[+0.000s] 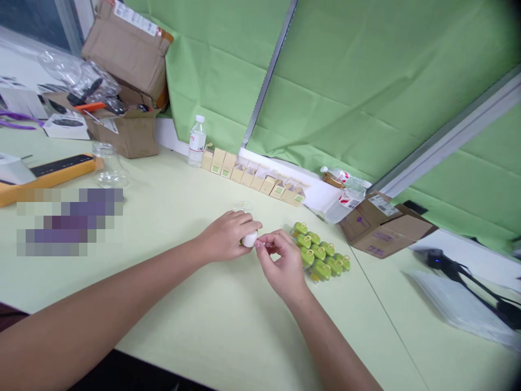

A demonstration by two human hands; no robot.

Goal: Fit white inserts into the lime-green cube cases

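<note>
My left hand (226, 234) is closed around a small white rounded item (249, 239) just above the pale green table (195, 315). My right hand (281, 265) meets it from the right, its fingertips pinching at the item's end. Just right of my hands lies a cluster of several small green items with yellow loops (321, 254), some in clear wrapping. A row of several small tan boxes with open flaps (252, 175) lines the wall behind.
A water bottle (197, 141) stands by the boxes. Open cardboard boxes (122, 122) and a glass jar (106, 163) sit at back left, a yellow-black device (52, 171) at left. A brown carton (382, 225), lying bottles (344, 198), clear bags (459, 307) and black tripod (459, 271) sit right.
</note>
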